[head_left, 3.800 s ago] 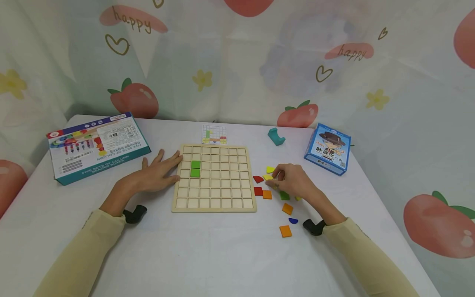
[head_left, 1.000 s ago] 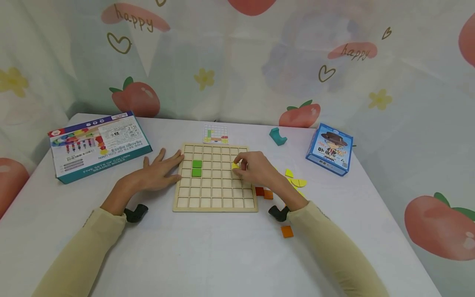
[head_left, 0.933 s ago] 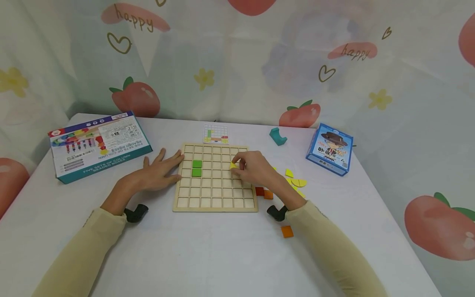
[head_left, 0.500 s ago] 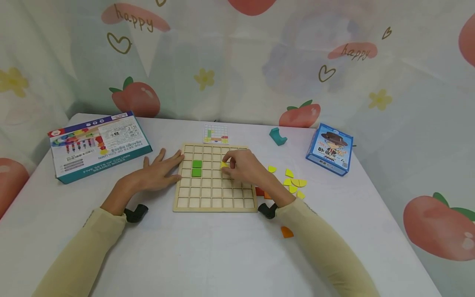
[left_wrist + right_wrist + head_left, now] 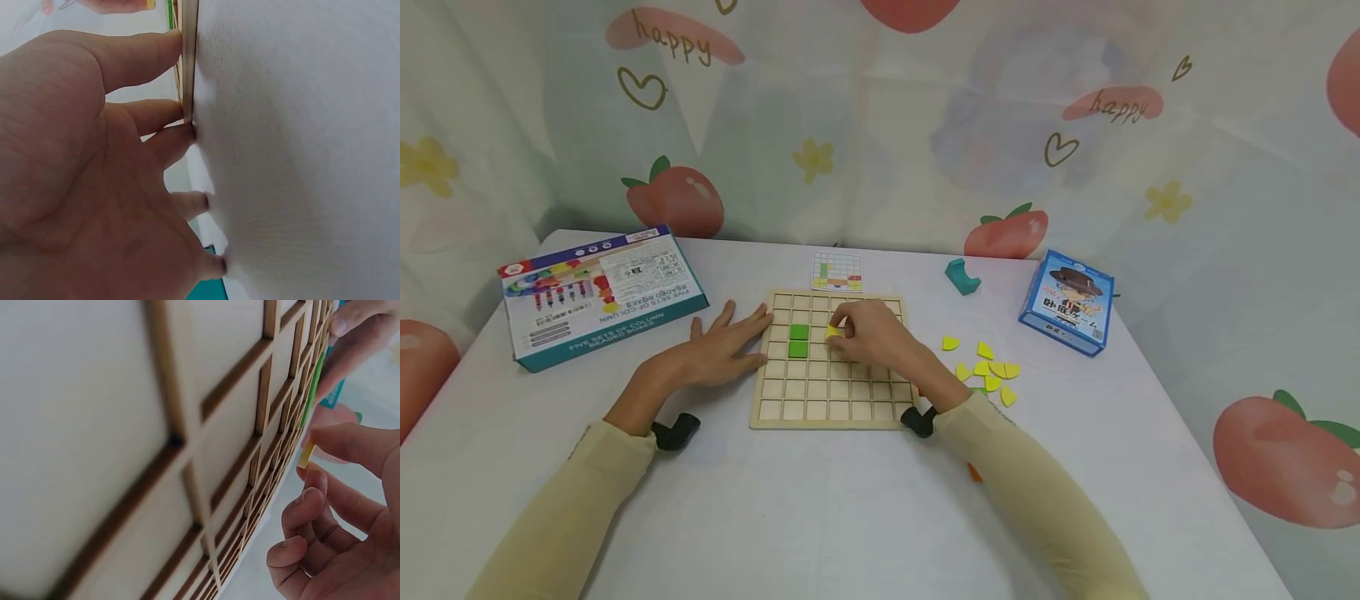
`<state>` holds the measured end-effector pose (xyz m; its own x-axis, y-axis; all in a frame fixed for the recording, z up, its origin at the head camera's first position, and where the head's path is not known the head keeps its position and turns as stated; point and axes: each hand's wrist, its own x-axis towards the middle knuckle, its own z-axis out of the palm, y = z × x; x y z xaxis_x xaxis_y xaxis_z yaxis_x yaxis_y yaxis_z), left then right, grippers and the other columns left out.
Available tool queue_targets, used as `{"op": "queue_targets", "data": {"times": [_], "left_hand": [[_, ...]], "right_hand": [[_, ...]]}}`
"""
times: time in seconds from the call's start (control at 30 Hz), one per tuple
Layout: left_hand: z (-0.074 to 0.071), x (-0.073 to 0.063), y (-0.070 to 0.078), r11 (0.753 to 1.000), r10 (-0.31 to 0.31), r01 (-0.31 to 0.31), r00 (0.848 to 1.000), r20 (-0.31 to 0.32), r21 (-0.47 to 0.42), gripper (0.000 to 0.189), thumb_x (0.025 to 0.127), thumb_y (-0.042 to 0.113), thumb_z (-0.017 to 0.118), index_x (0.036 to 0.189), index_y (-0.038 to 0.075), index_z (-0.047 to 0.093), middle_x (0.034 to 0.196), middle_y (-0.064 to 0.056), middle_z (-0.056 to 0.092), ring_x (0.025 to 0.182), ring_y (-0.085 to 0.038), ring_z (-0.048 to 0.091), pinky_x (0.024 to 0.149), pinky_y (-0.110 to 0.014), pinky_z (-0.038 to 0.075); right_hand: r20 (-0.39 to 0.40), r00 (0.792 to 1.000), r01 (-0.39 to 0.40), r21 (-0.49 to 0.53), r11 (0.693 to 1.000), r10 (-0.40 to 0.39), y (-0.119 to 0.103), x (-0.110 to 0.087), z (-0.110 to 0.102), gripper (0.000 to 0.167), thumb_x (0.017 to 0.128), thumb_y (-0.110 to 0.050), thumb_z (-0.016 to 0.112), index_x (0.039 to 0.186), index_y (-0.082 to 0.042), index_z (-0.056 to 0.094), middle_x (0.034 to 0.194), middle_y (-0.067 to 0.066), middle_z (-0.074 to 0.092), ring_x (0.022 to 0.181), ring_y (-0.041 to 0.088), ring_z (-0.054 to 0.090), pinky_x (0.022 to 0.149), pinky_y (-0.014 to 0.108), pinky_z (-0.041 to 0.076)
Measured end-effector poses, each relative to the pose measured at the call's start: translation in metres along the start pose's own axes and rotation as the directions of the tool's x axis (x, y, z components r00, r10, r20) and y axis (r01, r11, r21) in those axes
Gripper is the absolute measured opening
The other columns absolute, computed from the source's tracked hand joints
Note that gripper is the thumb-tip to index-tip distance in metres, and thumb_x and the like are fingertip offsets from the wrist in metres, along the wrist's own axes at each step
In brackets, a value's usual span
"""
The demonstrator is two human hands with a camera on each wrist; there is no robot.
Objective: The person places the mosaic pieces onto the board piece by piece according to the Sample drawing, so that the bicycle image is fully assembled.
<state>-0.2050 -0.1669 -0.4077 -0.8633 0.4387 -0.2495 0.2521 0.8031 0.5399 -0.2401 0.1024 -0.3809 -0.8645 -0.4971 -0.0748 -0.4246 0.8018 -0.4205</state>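
Between thumb and forefinger, my right hand [image 5: 874, 333] pinches a small yellow tile [image 5: 307, 454] above the wooden grid board [image 5: 782, 387]. Two green square tiles [image 5: 798, 341] sit one below the other in cells on the board's left side, left of the yellow tile. My left hand [image 5: 718, 346] has its fingers spread, and its fingertips touch the board's left edge; in the left wrist view the thumb and nearest fingers [image 5: 164, 115] meet that wooden side. Several loose yellow quarter-round tiles [image 5: 982, 367] lie on the table right of the board.
A printed pattern card [image 5: 837, 272] lies behind the board. A teal curved block [image 5: 962, 277] and a blue box [image 5: 1067, 302] stand at the back right, a bead-set box [image 5: 602, 296] at the left. Part of an orange tile [image 5: 974, 472] shows beside the right sleeve.
My right hand has gone from the loose tiles onto the board and slid leftward over it with the yellow tile pinched. The left hand has stayed at the board's edge.
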Motion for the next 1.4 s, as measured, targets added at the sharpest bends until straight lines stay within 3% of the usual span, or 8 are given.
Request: {"op": "queue_targets", "data": {"times": [0.33, 0.87, 1.4], "left_hand": [[0.001, 0.001, -0.001, 1.0, -0.008, 0.008, 1.0, 0.006, 0.004, 0.073, 0.109, 0.032, 0.056, 0.17, 0.013, 0.021, 0.18, -0.016, 0.01, 0.162, -0.055, -0.012, 0.116, -0.088, -0.013], [-0.002, 0.003, -0.001, 1.0, -0.006, 0.006, 1.0, 0.003, 0.014, 0.073, 0.109, 0.031, 0.055, 0.17, 0.012, 0.02, 0.18, -0.016, 0.01, 0.162, -0.056, -0.013, 0.116, -0.088, -0.013], [0.0, 0.003, -0.003, 1.0, 0.001, -0.001, 1.0, 0.013, 0.008, 0.073, 0.11, 0.032, 0.054, 0.171, 0.012, 0.02, 0.18, -0.015, 0.009, 0.162, -0.055, -0.013, 0.116, -0.088, -0.013]], "right_hand": [[0.038, 0.999, 0.0, -0.041, 0.999, 0.002, -0.01, 0.01, 0.003, 0.027, 0.101, -0.027, 0.073, 0.12, -0.008, 0.076, 0.082, 0.0, 0.068, 0.072, 0.011, 0.056, 0.075, 0.028, 0.05], [0.06, 0.998, 0.0, -0.023, 1.0, 0.002, -0.012, 0.017, 0.005, 0.028, 0.1, -0.027, 0.075, 0.122, -0.01, 0.076, 0.089, 0.003, 0.073, 0.077, 0.013, 0.061, 0.074, 0.027, 0.05], [0.062, 0.998, 0.024, 0.018, 1.0, -0.025, -0.012, 0.017, 0.01, 0.029, 0.099, -0.024, 0.076, 0.123, -0.007, 0.075, 0.078, 0.002, 0.069, 0.066, 0.01, 0.056, 0.065, 0.022, 0.044]]}}
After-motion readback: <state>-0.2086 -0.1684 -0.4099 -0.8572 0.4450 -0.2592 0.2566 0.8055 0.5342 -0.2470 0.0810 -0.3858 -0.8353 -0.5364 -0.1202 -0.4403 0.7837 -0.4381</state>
